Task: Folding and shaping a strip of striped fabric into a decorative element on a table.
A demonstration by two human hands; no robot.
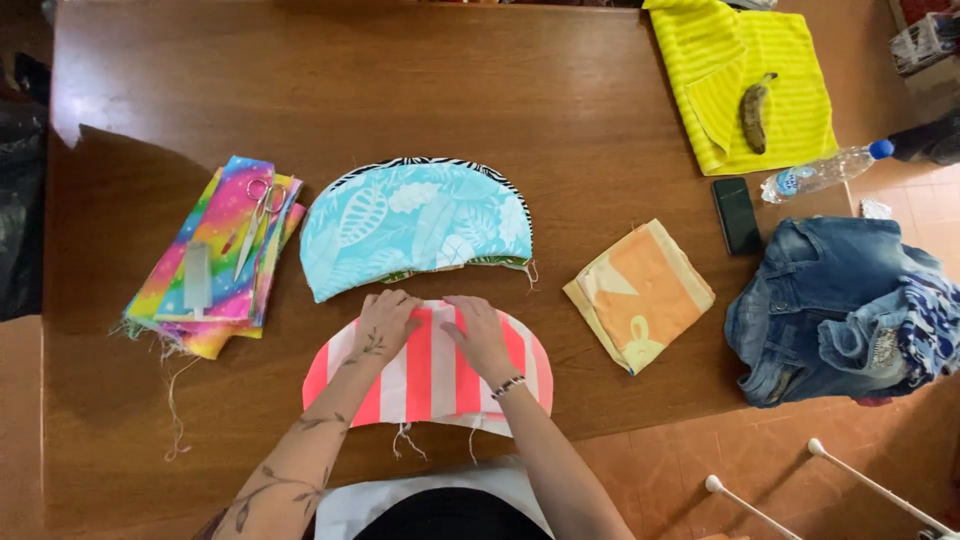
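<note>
Low in the frame's centre, soft, light striped cloth (430, 375) is pressed flat under left hand (385, 322) and right hand (478, 335), nothing gripped; its edges seem best pinched.

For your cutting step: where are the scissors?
In the head view, the scissors lie left of the hands, on the rainbow fabric stack, beside the blue leaf-print piece.

Wooden table (500, 90), orange tiled floor (680, 470)

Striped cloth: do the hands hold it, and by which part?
Both hands, left and right, press flat on the striped cloth's top edge; nothing is lifted.
</note>
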